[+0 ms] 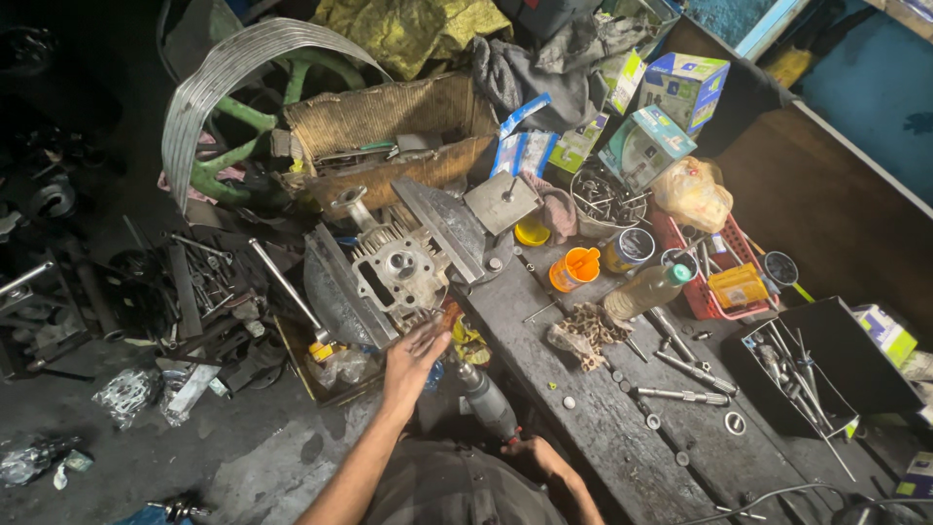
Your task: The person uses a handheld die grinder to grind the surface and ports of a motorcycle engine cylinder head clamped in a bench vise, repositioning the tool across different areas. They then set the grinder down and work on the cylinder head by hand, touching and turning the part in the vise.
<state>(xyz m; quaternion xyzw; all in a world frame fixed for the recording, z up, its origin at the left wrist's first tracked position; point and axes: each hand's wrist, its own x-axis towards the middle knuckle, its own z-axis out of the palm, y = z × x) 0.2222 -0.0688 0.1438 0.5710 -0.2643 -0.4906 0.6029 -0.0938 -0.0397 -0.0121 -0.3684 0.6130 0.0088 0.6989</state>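
Boxes and packets at the worktop's far edge

Two blue-and-white cardboard boxes (671, 112) stood at the back right; flat blue-white packets (522, 146) leaned beside them; a green-white box (886, 332) lay far right.

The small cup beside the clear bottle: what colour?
Orange cup, clearest in the head view.

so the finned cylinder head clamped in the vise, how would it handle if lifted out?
The cylinder head looks like solid cast metal, so probably heavy for its size and fully rigid. Its thin fins give grip but could chip if dropped. The left hand reaches just below it; greasy surroundings suggest it may be slippery.
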